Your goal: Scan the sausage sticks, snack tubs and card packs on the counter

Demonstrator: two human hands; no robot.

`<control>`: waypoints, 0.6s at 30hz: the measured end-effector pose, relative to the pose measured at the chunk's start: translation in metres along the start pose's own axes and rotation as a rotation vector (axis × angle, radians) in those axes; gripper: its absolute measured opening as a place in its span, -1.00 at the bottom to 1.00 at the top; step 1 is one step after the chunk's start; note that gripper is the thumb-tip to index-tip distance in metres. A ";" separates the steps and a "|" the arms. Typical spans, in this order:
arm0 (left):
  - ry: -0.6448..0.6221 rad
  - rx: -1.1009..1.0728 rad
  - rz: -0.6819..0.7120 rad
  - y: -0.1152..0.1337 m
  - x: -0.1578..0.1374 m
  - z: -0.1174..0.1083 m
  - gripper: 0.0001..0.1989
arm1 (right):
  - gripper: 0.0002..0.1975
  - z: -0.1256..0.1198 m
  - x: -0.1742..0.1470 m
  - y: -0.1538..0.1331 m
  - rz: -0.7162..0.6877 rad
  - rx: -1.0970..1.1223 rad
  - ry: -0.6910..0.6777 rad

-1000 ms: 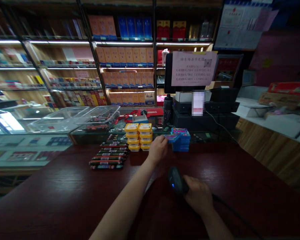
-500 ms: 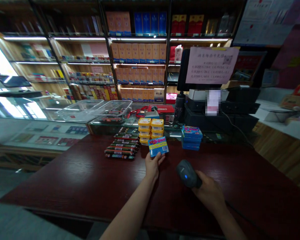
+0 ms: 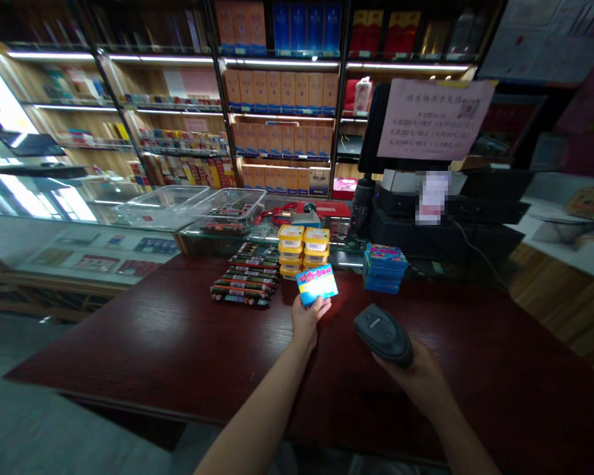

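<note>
My left hand point(image 3: 307, 321) grips the lower edge of a small blue packet point(image 3: 317, 284) with pink lettering and a yellow band. Bright white light falls across the packet's face. A black barcode scanner point(image 3: 383, 334) is in my right hand point(image 3: 420, 376), its head pointed toward the packet. Behind the packet stand two stacks of yellow-lidded tubs point(image 3: 291, 249). To their left lies a row of dark, slim pens or sticks point(image 3: 245, 284). A pile of blue packets point(image 3: 385, 269) sits to the right.
The dark wooden table point(image 3: 178, 349) meets a glass display counter point(image 3: 113, 247) at the back left. Clear plastic bins point(image 3: 161, 206) rest on the glass. At the back right is a monitor with a paper notice point(image 3: 433, 122). Shelves of boxes point(image 3: 282, 92) line the wall.
The scanner has tilted so that its top shows, and its light now shines on the packet. My left hand still holds the packet in nearly the same place. The view has shifted slightly.
</note>
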State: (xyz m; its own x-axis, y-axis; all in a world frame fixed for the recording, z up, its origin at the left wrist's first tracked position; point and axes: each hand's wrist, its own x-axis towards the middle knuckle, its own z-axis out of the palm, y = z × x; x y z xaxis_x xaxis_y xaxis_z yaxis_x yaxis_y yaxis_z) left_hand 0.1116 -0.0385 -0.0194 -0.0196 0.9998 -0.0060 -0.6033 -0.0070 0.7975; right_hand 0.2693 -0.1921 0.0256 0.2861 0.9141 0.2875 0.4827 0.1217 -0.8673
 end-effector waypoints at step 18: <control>-0.113 1.048 0.756 0.032 0.006 -0.015 -0.92 | -0.72 -0.002 -0.002 0.045 -0.331 -0.784 0.160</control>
State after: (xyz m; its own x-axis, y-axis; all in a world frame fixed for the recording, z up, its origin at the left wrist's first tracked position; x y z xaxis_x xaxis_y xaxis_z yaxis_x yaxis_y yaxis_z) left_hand 0.0805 -0.0329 -0.0026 0.0187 0.7508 0.6602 0.4363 -0.6003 0.6703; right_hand 0.2925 -0.1892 -0.0133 0.1148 0.8060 0.5807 0.9763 0.0162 -0.2156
